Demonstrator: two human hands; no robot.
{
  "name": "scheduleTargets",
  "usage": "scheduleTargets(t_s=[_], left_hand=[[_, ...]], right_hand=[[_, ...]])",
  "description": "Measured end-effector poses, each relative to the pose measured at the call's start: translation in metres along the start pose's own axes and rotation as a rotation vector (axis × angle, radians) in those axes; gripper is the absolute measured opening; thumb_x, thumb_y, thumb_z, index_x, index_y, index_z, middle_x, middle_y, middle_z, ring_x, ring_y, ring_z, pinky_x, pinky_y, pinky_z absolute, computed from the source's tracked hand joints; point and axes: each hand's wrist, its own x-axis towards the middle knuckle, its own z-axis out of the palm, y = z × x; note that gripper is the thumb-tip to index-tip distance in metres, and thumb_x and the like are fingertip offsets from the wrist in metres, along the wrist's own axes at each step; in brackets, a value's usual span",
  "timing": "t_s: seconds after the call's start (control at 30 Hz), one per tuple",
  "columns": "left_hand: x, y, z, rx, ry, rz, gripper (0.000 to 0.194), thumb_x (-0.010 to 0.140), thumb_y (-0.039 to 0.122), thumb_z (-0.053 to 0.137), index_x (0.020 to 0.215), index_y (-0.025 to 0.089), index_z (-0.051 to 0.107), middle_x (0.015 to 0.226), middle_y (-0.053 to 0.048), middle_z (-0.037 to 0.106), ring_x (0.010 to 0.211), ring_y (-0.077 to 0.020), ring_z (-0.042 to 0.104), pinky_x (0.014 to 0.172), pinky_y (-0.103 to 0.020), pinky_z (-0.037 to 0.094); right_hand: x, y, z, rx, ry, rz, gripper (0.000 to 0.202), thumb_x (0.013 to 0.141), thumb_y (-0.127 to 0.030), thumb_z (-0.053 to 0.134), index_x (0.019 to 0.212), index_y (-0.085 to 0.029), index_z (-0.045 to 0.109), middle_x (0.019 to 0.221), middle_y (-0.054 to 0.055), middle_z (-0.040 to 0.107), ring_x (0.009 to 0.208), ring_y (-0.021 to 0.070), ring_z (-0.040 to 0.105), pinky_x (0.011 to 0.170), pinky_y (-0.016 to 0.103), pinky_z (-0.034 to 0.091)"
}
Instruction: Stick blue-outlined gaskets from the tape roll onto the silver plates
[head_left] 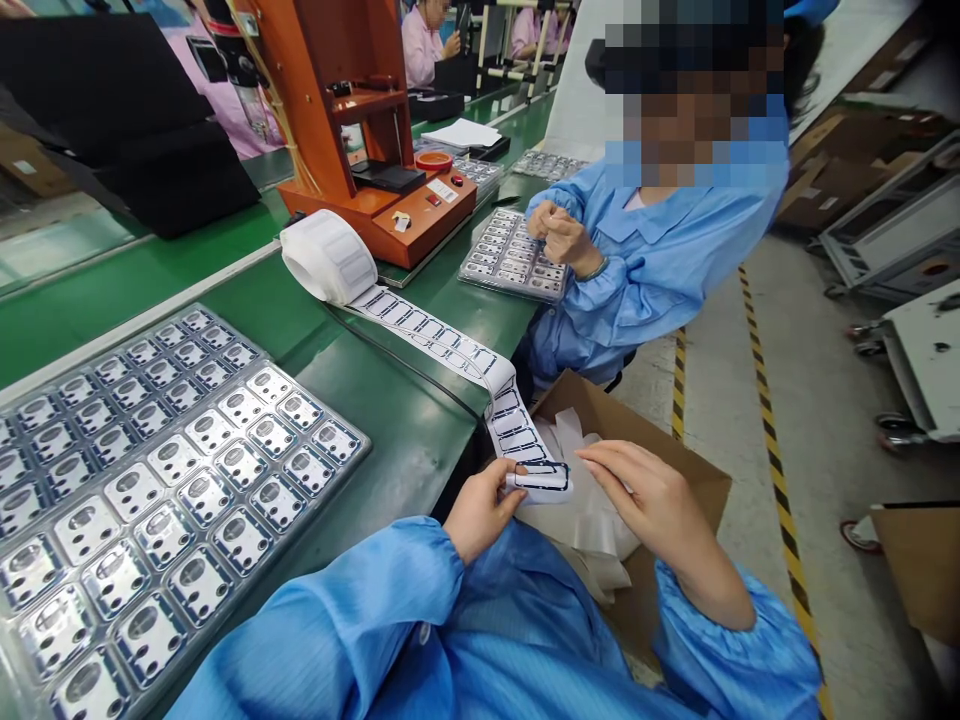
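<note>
My left hand (486, 508) pinches the loose end of a white backing strip (517, 420) between thumb and fingers. Dark, rounded-rectangle frame stickers line the strip, and one frame sticker (541, 476) lies at its held end. Close to that sticker's right corner is my right hand (651, 496), thumb and fingers drawn together. Whether its fingertips grip the sticker's edge is too small to tell. The strip runs down over the table edge from a white roll (330, 257) lying on the green table (360, 400).
At left lies a clear tray (360, 447) of silvery plates with holes. An orange press (375, 200) stands behind the roll. A cardboard box (697, 490) holding crumpled white strips is below my hands. A co-worker in blue (660, 260) sits at right, hands over another tray (499, 250).
</note>
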Motion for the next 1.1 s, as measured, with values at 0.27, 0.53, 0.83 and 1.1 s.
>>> scheduleTargets(t_s=[0.27,0.53,0.83,1.1], left_hand=[[0.000,0.001,0.001,0.077,-0.012,-0.003,0.023,0.087,0.013,0.062,0.109,0.017,0.064,0.102,-0.003,0.072,0.090,-0.0156,0.064,0.083,-0.024,0.047],[-0.001,-0.002,0.002,0.113,-0.007,0.026,0.025,0.086,0.012,0.062,0.110,0.016,0.065,0.103,-0.004,0.073,0.089,-0.0157,0.066,0.082,-0.025,0.049],[0.003,-0.012,0.007,0.172,-0.087,0.039,0.021,0.087,0.017,0.061,0.107,0.015,0.065,0.099,-0.006,0.076,0.089,-0.0168,0.070,0.081,-0.026,0.051],[-0.006,-0.010,0.015,0.275,-0.069,0.079,0.045,0.070,0.022,0.081,0.112,0.023,0.064,0.090,-0.002,0.076,0.086,-0.0211,0.072,0.075,-0.027,0.052]], right_hand=[[0.016,0.000,-0.002,-0.169,-0.252,-0.072,0.031,0.103,-0.033,0.045,0.102,-0.024,0.074,0.099,0.006,0.077,0.084,0.0195,0.072,0.074,0.032,0.055],[0.021,-0.009,-0.004,-0.202,-0.291,-0.156,0.024,0.100,-0.025,0.051,0.087,-0.023,0.071,0.081,0.001,0.075,0.071,0.0167,0.068,0.065,0.030,0.047],[0.004,-0.039,-0.032,-0.124,-0.058,-0.258,0.016,0.098,-0.020,0.057,0.095,-0.024,0.072,0.087,0.002,0.077,0.074,0.0159,0.068,0.080,0.034,0.051],[-0.008,-0.048,-0.041,0.070,0.009,-0.145,0.016,0.096,-0.025,0.061,0.102,-0.030,0.075,0.116,0.006,0.069,0.088,0.0199,0.069,0.082,0.039,0.055]])
